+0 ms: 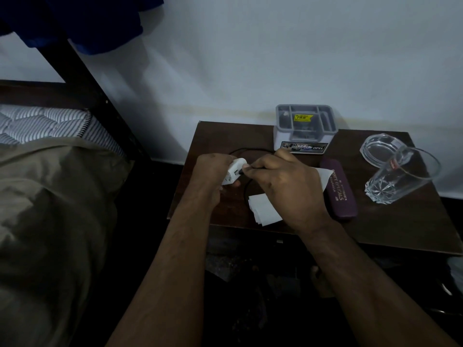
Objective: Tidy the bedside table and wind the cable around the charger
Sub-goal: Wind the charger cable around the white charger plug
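Both forearms reach in from the lower edge, meeting over the front-left part of the table [313,236].

Left hand [211,171]: fingers curled round the white charger [234,172], holding it just above the table top, tilted. Right hand [283,181]: thumb and fingertips pinching the black cable [246,190] right at its plug end, which sits at the charger's face; plugged in or only touching, cannot tell.

Progress, judged: winding not begun. The cable lies in a loose loop on the table, one arc beyond the hands, another running down beside the white paper [263,209] under the right wrist. No turns round the charger body visible.

Tidying looks unfinished too: paper loose, a purple glasses case [339,191] lying slanted just right of the right hand.

Farther right, a drinking glass [398,176] tipped on its side, resting against a glass ashtray [378,149].

At the back edge by the wall, a grey organiser box [304,128] stands upright.

Left of the table, the bed [50,196] with olive cover.
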`<action>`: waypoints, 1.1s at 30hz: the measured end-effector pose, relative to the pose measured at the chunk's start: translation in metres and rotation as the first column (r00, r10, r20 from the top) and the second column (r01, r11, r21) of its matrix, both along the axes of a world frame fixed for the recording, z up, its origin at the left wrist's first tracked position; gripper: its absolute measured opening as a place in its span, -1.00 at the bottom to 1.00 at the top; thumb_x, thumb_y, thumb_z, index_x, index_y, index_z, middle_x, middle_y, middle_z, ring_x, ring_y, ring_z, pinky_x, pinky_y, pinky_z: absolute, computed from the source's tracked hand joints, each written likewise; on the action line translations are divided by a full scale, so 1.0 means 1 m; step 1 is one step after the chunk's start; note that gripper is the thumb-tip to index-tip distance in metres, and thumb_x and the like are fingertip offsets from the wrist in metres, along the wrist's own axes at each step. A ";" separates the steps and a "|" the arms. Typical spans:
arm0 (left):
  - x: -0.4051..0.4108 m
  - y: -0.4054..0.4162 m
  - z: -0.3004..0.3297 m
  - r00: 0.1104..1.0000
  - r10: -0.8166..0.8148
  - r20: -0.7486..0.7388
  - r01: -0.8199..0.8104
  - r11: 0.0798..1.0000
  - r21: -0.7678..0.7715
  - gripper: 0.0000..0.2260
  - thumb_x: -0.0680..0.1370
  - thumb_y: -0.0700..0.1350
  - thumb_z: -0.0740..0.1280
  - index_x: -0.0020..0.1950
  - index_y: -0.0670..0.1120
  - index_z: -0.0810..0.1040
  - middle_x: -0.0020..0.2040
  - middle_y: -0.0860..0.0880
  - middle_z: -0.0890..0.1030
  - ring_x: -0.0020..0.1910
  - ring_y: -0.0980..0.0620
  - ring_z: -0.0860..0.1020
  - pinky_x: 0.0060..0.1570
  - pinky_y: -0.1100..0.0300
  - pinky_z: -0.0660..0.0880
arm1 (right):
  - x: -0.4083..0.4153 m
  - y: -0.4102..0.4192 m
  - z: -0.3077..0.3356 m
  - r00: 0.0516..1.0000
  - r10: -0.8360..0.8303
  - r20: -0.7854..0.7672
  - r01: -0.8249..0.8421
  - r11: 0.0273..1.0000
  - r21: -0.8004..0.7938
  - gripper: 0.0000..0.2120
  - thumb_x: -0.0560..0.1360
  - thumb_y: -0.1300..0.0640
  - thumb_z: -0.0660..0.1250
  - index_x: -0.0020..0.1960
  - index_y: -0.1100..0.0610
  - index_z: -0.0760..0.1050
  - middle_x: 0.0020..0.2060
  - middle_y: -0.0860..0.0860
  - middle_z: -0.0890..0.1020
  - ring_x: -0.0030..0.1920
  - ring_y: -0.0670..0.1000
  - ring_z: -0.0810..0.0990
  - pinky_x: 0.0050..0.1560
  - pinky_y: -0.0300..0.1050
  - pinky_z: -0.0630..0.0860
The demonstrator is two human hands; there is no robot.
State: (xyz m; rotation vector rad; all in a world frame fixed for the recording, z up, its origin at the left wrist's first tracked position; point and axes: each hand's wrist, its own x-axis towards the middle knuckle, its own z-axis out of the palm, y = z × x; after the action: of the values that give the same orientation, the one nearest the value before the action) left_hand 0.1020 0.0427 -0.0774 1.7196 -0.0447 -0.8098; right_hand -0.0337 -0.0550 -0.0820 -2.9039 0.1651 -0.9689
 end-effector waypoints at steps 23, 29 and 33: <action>-0.003 -0.002 0.013 0.958 0.286 0.008 -0.258 0.876 -0.408 -0.73 0.55 -0.01 0.45 0.12 -0.16 0.56 -0.20 -0.10 0.62 -0.52 0.06 0.53 -0.59 0.34 0.28 | 0.003 -0.008 0.008 0.995 -0.095 -0.036 0.100 0.849 0.519 -0.74 0.60 -0.05 0.34 0.27 -0.08 0.60 -0.08 -0.11 0.73 -0.01 -0.01 0.67 -0.11 -0.06 0.59; 0.002 0.000 0.024 0.876 0.287 -0.387 -0.481 0.573 -0.663 -0.83 0.65 -0.01 0.29 0.06 -0.11 0.53 -0.09 -0.07 0.47 -0.45 0.12 0.53 -0.56 0.37 0.36 | 0.003 -0.027 0.004 0.982 -0.188 0.037 0.107 0.699 0.707 -0.80 0.64 0.05 0.31 0.02 0.13 0.66 -0.25 -0.08 0.67 -0.19 -0.20 0.59 -0.16 -0.44 0.41; 0.003 0.004 0.027 0.851 0.214 -0.479 -0.522 0.444 -0.728 -0.76 0.63 0.04 0.31 0.16 -0.12 0.48 -0.03 -0.11 0.43 -0.39 0.11 0.53 -0.52 0.38 0.43 | 0.006 -0.036 -0.003 0.963 -0.236 -0.132 0.263 0.701 0.663 -0.88 0.58 0.09 0.38 -0.06 0.13 0.63 -0.16 0.01 0.59 -0.08 0.00 0.54 -0.13 -0.23 0.29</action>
State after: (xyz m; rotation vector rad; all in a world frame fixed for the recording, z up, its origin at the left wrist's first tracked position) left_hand 0.1055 0.0463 -0.0503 0.5852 0.1517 -0.5558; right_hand -0.0281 -0.0912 -0.0850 -2.2388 0.7646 -0.6768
